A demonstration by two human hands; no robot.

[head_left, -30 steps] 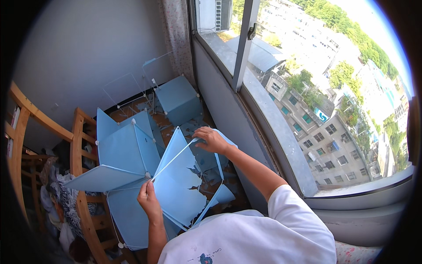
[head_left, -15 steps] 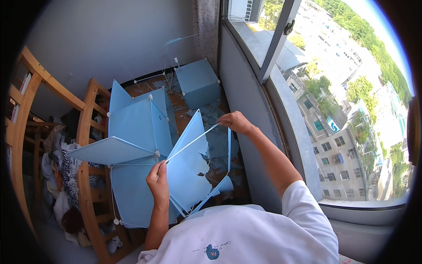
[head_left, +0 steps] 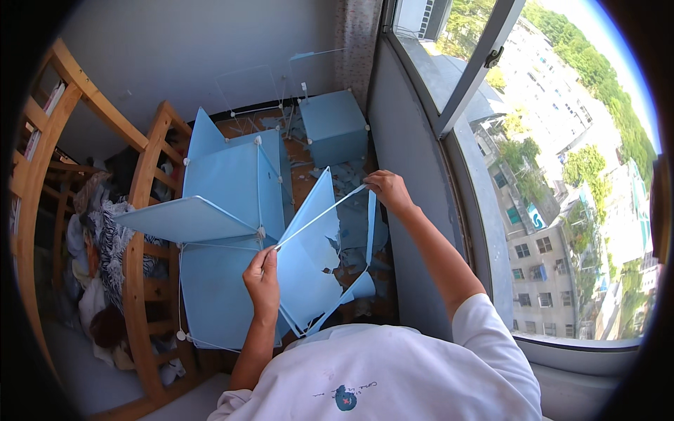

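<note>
White rod (head_left: 319,217), straight, beside torn blue sheet (head_left: 305,281).

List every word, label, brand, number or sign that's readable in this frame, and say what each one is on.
White shirt: small dark lettering beside a teal print, too small and blurred to quote reliably.
Blue sign on a building outdoors: one curved white mark, no legible words.
Thin white rod and torn blue panel: no text visible.
</note>
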